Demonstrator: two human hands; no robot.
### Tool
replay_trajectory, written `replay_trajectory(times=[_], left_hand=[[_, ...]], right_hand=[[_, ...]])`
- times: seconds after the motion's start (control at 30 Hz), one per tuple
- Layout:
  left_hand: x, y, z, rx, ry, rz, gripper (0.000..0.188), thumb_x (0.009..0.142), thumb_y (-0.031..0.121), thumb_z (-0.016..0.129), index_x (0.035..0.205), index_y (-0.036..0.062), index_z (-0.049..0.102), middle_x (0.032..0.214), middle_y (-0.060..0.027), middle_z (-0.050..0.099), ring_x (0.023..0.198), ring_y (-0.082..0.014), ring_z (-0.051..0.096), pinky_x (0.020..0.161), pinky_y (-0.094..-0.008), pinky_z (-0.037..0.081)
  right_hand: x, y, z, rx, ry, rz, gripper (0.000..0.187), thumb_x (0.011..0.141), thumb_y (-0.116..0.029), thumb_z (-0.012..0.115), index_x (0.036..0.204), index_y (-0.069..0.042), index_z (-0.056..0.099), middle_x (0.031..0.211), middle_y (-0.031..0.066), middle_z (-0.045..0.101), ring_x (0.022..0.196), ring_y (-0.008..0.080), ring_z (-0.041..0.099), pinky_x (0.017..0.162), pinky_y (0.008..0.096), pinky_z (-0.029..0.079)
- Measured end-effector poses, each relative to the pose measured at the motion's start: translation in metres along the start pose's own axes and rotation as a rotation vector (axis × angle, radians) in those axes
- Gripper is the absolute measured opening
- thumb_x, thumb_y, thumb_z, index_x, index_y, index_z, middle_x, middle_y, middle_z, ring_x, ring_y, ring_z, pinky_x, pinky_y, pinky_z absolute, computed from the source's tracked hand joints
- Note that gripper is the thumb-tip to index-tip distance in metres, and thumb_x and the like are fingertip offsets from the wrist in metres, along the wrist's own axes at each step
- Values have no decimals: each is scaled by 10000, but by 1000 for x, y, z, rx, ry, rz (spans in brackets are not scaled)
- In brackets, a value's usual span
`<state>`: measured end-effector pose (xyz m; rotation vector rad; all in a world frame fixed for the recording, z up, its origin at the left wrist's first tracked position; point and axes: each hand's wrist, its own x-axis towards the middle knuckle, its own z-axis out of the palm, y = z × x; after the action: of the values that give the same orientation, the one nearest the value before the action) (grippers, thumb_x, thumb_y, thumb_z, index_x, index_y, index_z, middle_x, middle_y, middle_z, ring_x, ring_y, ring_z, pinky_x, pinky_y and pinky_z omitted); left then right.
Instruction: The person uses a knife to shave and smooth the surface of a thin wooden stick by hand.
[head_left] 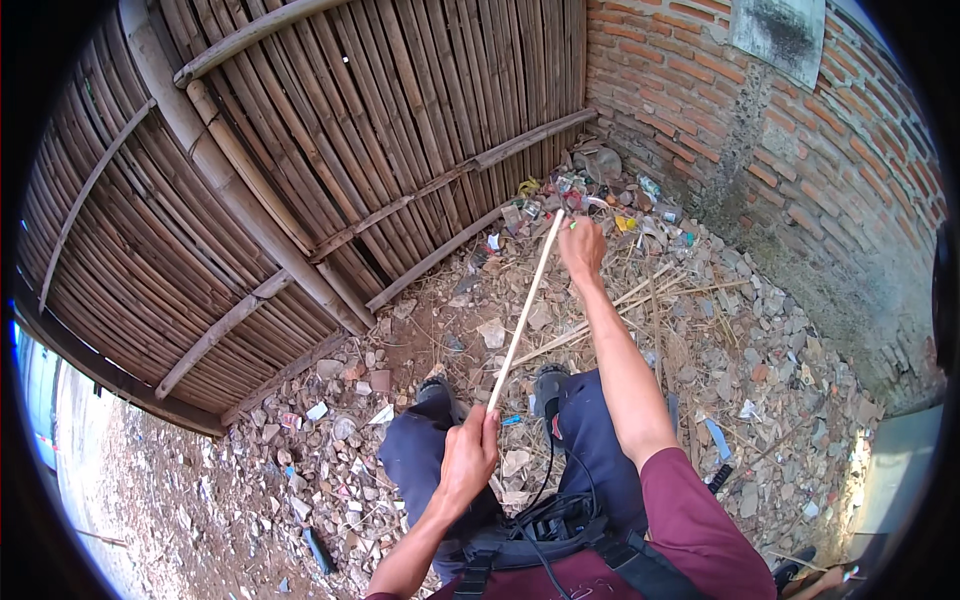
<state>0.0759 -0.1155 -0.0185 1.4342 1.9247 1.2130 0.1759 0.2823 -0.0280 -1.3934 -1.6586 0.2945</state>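
Note:
A long pale stick (527,305), which looks like split bamboo, slants up and away in front of me. My left hand (470,455) is closed round its near end, above my left knee. Out at the far end, my right hand (581,248) makes a fist right beside the stick's tip. A small bit of green shows at that fist; what it grips is hidden, and I cannot tell whether it touches the stick. Several similar thin sticks (570,338) lie on the rubble beyond my knees, partly behind my right forearm.
Stones and litter cover the ground. A bamboo-slat wall (400,110) rises at the left and meets a brick wall (700,100) at the right. Trash (600,190) is heaped in their corner. A dark cylindrical object (318,550) lies at lower left; a black handle (720,478) shows near my right sleeve.

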Motion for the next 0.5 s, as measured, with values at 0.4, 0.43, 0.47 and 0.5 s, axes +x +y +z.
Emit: replay_trajectory(times=[0.4, 0.43, 0.47, 0.5], left_hand=[[36, -13, -17, -122, -66, -115, 327, 1123, 221, 548, 930, -22, 651, 580, -104, 529, 523, -153, 453, 519, -371, 369], [38, -15, -17, -94, -73, -95, 322, 1124, 219, 547, 936, -20, 653, 580, -98, 544, 512, -147, 485, 507, -363, 380], [42, -13, -17, -66, -82, -74, 317, 1124, 217, 545, 942, -18, 655, 581, -91, 560, 500, -141, 516, 494, -356, 391], [43, -9, -19, -66, -83, -74, 317, 1124, 217, 545, 942, -18, 655, 581, -91, 560, 500, -141, 516, 494, -356, 391]], right_hand=[[-13, -20, -40, 1061, -661, 351, 375, 1003, -294, 568, 1252, -87, 758, 859, 56, 712, 452, 20, 291, 422, 198, 251], [-17, -28, -43, 1036, -663, 347, 391, 1024, -328, 574, 1269, -78, 749, 874, 60, 720, 451, 20, 299, 415, 203, 252], [-20, -34, -45, 1009, -662, 344, 412, 1044, -363, 581, 1287, -70, 739, 890, 65, 727, 449, 20, 307, 409, 209, 253], [-24, -40, -48, 1022, -652, 306, 414, 1038, -384, 638, 1282, -63, 733, 901, 62, 740, 448, 18, 307, 411, 206, 249]])
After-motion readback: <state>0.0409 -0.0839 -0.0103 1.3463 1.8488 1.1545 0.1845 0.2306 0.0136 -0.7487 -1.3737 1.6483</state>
